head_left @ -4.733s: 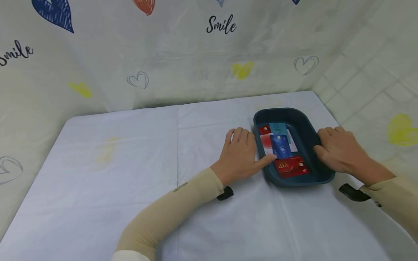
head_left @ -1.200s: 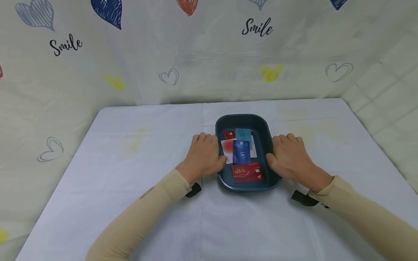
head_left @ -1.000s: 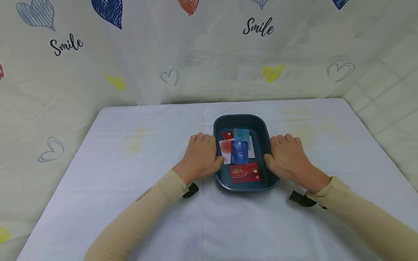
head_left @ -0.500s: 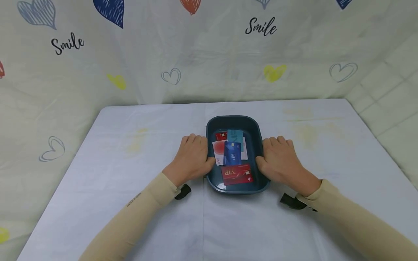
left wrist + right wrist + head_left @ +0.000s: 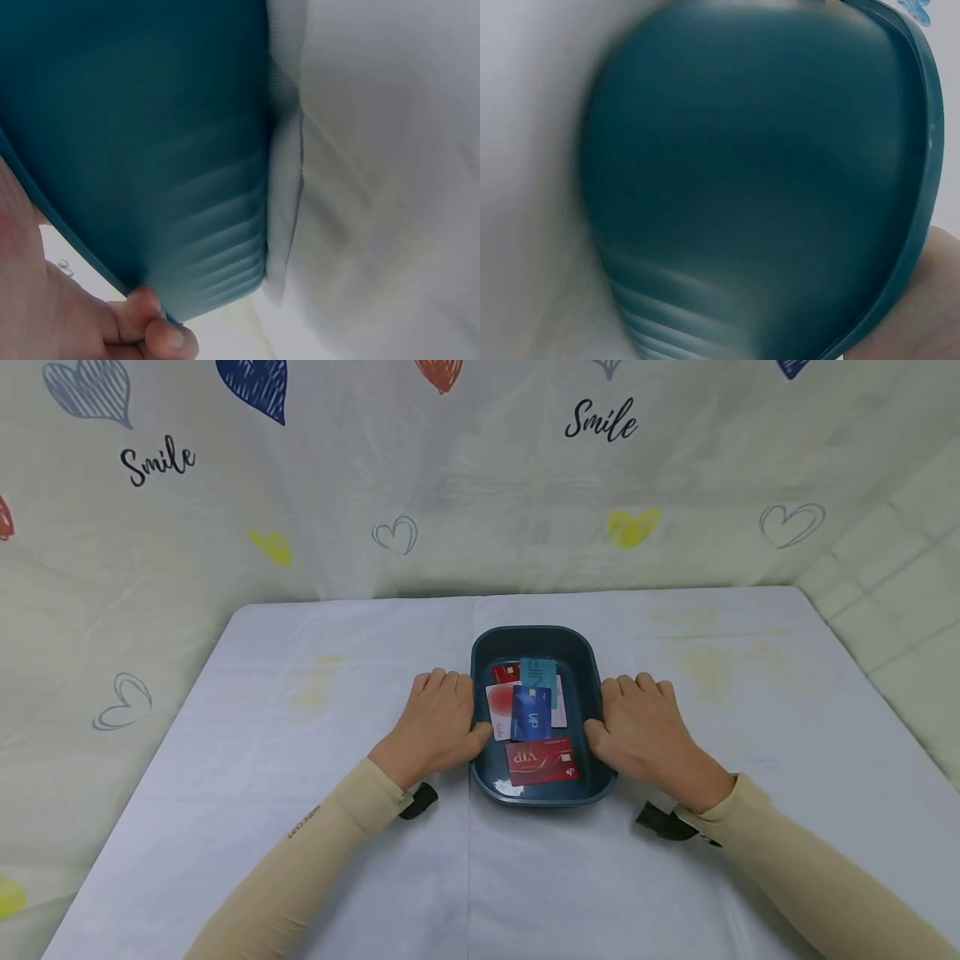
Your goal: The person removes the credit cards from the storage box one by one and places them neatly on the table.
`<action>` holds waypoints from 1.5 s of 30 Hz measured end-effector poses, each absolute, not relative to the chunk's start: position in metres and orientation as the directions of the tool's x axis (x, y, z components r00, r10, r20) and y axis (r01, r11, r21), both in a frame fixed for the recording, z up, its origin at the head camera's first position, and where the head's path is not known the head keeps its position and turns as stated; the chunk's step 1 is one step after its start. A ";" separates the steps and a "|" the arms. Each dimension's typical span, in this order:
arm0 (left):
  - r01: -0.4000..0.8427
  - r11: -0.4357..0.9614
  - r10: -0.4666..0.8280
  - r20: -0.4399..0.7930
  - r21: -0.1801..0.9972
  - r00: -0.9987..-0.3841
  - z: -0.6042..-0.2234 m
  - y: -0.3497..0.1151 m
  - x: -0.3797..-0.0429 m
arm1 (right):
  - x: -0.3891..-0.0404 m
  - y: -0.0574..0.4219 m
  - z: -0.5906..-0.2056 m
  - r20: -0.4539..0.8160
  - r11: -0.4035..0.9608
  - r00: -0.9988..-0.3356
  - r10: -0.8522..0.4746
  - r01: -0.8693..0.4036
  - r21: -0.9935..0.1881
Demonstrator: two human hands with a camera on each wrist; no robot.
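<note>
A dark teal plastic tray (image 5: 592, 781) with rounded corners rests on the white-covered table. Several cards lie inside: a red VIP card (image 5: 542, 762) toward the front, a blue VIP card (image 5: 531, 713) overlapping a white and pink card (image 5: 500, 702), a light teal card (image 5: 538, 672) and a small red one (image 5: 506, 673) behind. My left hand (image 5: 438, 722) grips the tray's left rim, thumb over the inside edge. The left wrist view shows curled fingertips (image 5: 161, 334) under the rim. On the opposite rim my right hand (image 5: 647, 731) holds on the same way, its fingers mostly hidden in the right wrist view.
The white tablecloth (image 5: 360, 877) spreads around the tray, with faint yellow stains at left and right. Behind the table hangs a pale curtain (image 5: 495, 477) printed with hearts and "Smile". Dark wrist cameras (image 5: 663, 822) sit under both cuffs.
Both hands have brought the tray with its cards leftward from the right side to the table's middle. The left hand went from straighter fingers to a curled grip. Over the last half second it barely moved.
</note>
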State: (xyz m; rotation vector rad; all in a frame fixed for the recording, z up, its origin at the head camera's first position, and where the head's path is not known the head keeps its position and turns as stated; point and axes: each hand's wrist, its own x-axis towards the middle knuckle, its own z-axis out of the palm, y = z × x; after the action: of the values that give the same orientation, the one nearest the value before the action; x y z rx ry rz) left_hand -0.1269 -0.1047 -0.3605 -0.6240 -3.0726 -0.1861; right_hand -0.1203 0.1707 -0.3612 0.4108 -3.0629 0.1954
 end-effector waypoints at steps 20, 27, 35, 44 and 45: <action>0.383 0.919 0.383 0.021 0.095 -0.924 -0.364 -0.107 -0.126 | -0.148 0.172 -0.360 0.036 0.945 -0.953 -0.302 -0.304 -0.119; 0.377 0.920 0.378 0.010 0.109 -0.926 -0.363 -0.107 -0.126 | -0.153 0.173 -0.358 0.020 0.942 -0.949 -0.316 -0.316 -0.118; 0.377 0.921 0.378 0.001 0.101 -0.926 -0.365 -0.103 -0.126 | -0.153 0.174 -0.364 0.046 0.939 -0.950 -0.310 -0.314 -0.139; 0.369 0.928 0.370 0.003 0.055 -0.929 -0.362 -0.103 -0.124 | -0.156 0.174 -0.368 0.062 0.927 -0.949 -0.310 -0.316 -0.200; 0.371 0.927 0.371 0.001 0.048 -0.929 -0.361 -0.103 -0.124 | -0.156 0.173 -0.369 0.061 0.927 -0.949 -0.309 -0.315 -0.204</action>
State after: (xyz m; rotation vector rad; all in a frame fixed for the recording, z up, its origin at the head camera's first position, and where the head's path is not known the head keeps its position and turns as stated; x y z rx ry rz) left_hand -0.1244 -0.1034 -0.3612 -0.5951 -3.0919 -0.0751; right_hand -0.1564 0.1734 -0.3687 0.4943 -3.0563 0.3301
